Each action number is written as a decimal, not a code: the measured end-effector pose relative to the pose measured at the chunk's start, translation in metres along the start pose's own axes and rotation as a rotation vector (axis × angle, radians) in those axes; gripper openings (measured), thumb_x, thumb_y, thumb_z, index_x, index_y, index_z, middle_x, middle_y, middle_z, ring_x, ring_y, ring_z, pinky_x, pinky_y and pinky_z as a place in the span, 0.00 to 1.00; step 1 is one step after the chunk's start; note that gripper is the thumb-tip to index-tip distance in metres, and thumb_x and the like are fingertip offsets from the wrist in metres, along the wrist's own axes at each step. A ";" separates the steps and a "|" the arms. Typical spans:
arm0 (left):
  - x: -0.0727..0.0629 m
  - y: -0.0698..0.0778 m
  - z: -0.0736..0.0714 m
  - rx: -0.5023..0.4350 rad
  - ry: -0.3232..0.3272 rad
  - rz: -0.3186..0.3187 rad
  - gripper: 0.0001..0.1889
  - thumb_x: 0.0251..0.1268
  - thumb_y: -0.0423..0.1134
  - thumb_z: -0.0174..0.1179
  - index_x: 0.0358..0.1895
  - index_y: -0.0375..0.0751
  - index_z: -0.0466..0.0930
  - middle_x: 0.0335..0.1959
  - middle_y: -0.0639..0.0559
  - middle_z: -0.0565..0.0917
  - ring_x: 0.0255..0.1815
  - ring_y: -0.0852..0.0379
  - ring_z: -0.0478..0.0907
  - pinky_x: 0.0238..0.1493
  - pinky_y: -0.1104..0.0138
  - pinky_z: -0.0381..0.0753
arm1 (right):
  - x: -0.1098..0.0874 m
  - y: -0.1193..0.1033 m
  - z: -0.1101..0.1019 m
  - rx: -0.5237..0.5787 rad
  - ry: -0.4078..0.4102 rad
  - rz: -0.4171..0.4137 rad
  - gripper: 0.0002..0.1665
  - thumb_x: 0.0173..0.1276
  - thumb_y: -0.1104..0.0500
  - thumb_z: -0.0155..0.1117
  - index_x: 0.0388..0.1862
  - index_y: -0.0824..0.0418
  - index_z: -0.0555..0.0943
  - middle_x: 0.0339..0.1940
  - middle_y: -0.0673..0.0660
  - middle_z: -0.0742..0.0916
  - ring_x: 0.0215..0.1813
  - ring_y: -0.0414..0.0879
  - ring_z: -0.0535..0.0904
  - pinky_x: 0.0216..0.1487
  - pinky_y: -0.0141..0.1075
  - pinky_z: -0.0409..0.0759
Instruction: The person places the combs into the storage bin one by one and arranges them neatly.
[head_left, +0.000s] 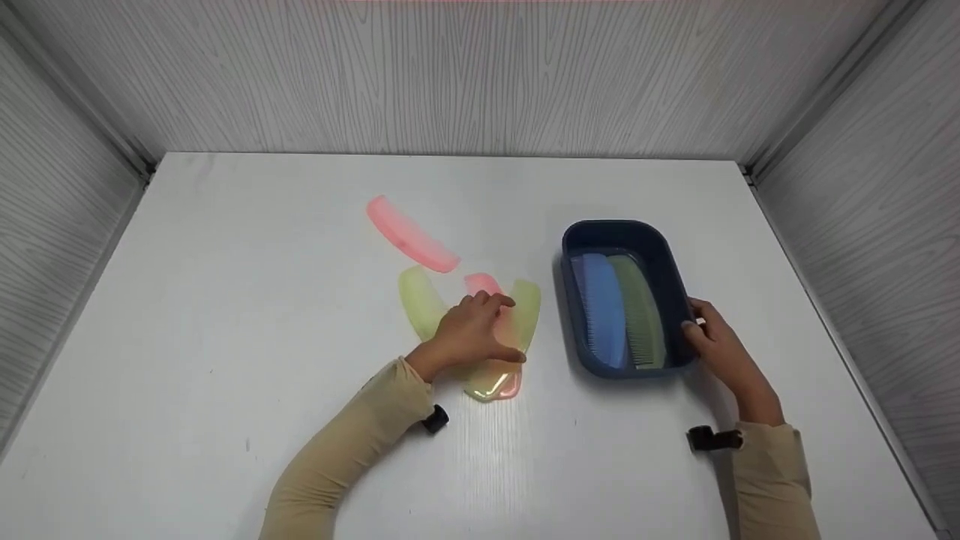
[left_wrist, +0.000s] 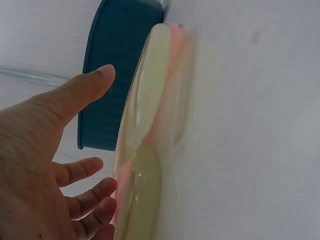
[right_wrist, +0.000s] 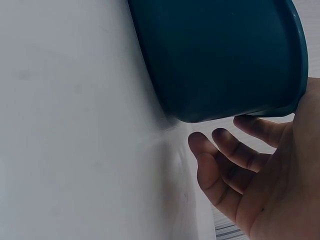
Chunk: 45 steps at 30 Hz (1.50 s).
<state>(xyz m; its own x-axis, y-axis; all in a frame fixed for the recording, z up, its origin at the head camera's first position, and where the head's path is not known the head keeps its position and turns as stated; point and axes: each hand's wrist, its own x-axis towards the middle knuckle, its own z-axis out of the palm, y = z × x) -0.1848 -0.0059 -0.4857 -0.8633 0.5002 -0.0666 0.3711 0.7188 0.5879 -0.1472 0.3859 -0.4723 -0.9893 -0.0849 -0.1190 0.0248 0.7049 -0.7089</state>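
My left hand [head_left: 472,328] hovers over a loose pile of combs, its thumb and fingers spread apart. In that pile a pale green comb [head_left: 421,300] angles out to the left, another green comb [head_left: 528,306] to the right, and pink ones show between and below. The left wrist view has the fingertips right beside the stacked combs [left_wrist: 152,85], with nothing gripped. At the right, my right hand [head_left: 724,352] pinches the rim of a dark blue plastic box [head_left: 619,234], thumb on top and fingers outside. Inside lie a blue comb [head_left: 606,307] and a green comb [head_left: 637,311].
One pink comb [head_left: 411,234] lies apart, above the pile. The white table [head_left: 225,300] is bounded by grey wood-grain panels [head_left: 465,75] at the back and both sides. A purple edge [head_left: 577,274] shows beside the blue comb in the box.
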 end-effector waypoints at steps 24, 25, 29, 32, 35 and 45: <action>0.004 -0.005 -0.009 0.004 -0.084 0.025 0.37 0.48 0.50 0.72 0.63 0.40 0.74 0.56 0.44 0.73 0.56 0.45 0.69 0.56 0.53 0.70 | 0.001 0.001 -0.002 -0.013 -0.007 0.024 0.30 0.77 0.55 0.39 0.74 0.65 0.55 0.62 0.67 0.72 0.43 0.40 0.70 0.39 0.30 0.71; 0.004 -0.005 -0.009 0.006 -0.082 0.022 0.37 0.48 0.51 0.72 0.63 0.40 0.74 0.56 0.44 0.73 0.56 0.45 0.69 0.56 0.53 0.70 | 0.001 0.001 -0.002 -0.007 -0.007 0.023 0.30 0.77 0.55 0.39 0.74 0.65 0.56 0.61 0.67 0.72 0.42 0.40 0.70 0.38 0.30 0.71; 0.006 -0.004 -0.008 0.009 -0.084 0.005 0.37 0.47 0.51 0.73 0.62 0.41 0.74 0.56 0.45 0.73 0.56 0.46 0.69 0.56 0.53 0.70 | 0.001 0.001 -0.002 -0.007 -0.007 0.025 0.30 0.77 0.55 0.39 0.74 0.64 0.56 0.61 0.66 0.73 0.41 0.38 0.70 0.37 0.31 0.71; 0.006 -0.003 -0.008 0.005 -0.084 -0.002 0.36 0.46 0.51 0.73 0.61 0.41 0.75 0.55 0.46 0.74 0.55 0.46 0.69 0.56 0.54 0.70 | 0.001 0.000 -0.002 -0.010 0.000 0.024 0.29 0.77 0.55 0.40 0.73 0.64 0.56 0.60 0.66 0.73 0.40 0.37 0.70 0.37 0.30 0.71; 0.006 -0.001 -0.008 0.000 -0.088 -0.007 0.35 0.46 0.50 0.73 0.60 0.40 0.75 0.54 0.45 0.73 0.54 0.46 0.69 0.55 0.54 0.70 | 0.002 0.000 -0.002 -0.012 0.002 0.014 0.29 0.77 0.56 0.40 0.73 0.66 0.57 0.60 0.67 0.73 0.39 0.36 0.70 0.37 0.30 0.71; 0.003 -0.001 -0.010 -0.087 -0.097 -0.030 0.33 0.47 0.42 0.69 0.61 0.41 0.69 0.51 0.46 0.78 0.49 0.50 0.75 0.50 0.56 0.75 | 0.000 0.001 -0.001 -0.017 -0.029 0.025 0.31 0.78 0.53 0.39 0.74 0.65 0.55 0.64 0.67 0.71 0.42 0.41 0.71 0.39 0.31 0.71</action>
<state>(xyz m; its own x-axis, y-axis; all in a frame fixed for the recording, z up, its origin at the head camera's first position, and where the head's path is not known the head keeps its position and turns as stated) -0.1918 -0.0100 -0.4786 -0.8349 0.5265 -0.1604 0.3108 0.6915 0.6521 -0.1478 0.3874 -0.4720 -0.9838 -0.0871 -0.1569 0.0469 0.7191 -0.6933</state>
